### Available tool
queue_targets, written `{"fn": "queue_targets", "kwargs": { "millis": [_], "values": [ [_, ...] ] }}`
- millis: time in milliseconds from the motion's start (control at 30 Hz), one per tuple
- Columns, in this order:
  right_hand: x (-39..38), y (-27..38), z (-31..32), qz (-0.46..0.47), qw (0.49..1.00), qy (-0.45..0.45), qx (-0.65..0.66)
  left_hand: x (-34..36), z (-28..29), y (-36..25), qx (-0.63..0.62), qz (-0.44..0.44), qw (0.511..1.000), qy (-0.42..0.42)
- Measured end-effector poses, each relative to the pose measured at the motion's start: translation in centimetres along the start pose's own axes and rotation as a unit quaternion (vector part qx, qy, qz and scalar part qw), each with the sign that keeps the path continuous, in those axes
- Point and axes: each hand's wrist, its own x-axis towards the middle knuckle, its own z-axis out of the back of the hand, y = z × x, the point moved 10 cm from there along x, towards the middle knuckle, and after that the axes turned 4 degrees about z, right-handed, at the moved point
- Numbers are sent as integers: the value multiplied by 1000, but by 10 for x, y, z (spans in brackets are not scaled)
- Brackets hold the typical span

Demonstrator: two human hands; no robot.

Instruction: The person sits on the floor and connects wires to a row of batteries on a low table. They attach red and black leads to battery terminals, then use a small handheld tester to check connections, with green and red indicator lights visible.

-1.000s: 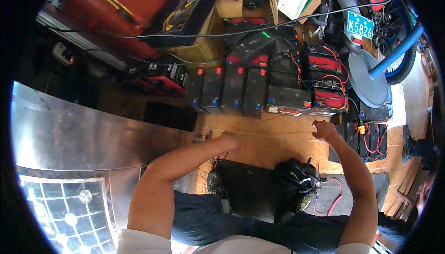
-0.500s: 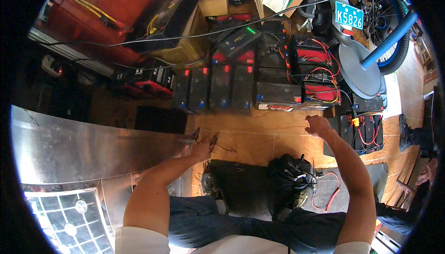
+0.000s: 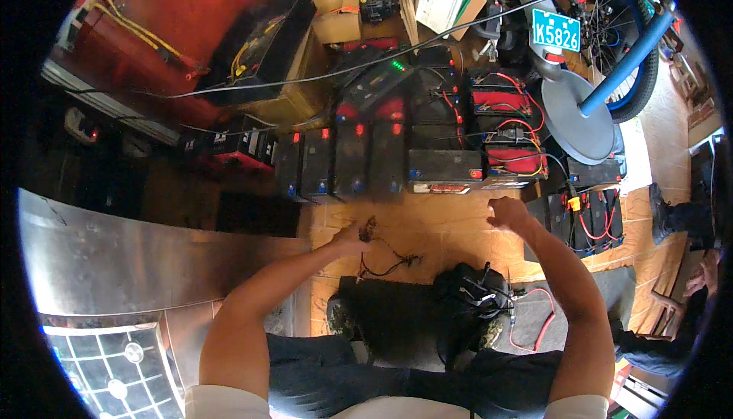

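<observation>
Over the floor, left of the middle, my left hand (image 3: pixel 350 240) is closed on a tangle of thin dark wires (image 3: pixel 389 266). Part of the bundle sticks up past the fingertips, and a loop hangs down to the right. What is at the wire ends is too small to make out. My right hand (image 3: pixel 510 215) hovers over the tiles farther right, thumb and fingers apart and loosely bent, with nothing in them. Just beyond my hands stand several black batteries (image 3: pixel 353 163) with red and blue terminals; one lies on its side (image 3: pixel 447 165).
Right of my right hand are more wired batteries (image 3: pixel 561 224). A black bag (image 3: pixel 473 289) with cables sits before my knees. A steel panel (image 3: pixel 153 255) stands at left, a bicycle (image 3: pixel 634 75) at far right. A black cable (image 3: pixel 328 75) crosses above. Another person's hand (image 3: pixel 704 272) shows at right.
My left hand has moved right and slightly away from me, and the wire loop now hangs clear of it. My right hand sits slightly farther left in the picture.
</observation>
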Motion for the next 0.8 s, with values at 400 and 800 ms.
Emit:
{"fn": "queue_targets", "kwargs": {
  "millis": [400, 800],
  "values": [
    [-80, 192, 103, 282, 917, 96, 265, -48, 18, -230, -103, -81, 976, 174],
    [-121, 184, 186, 210, 784, -213, 544, -76, 85, -322, -362, -146, 907, 158]
  ]
}}
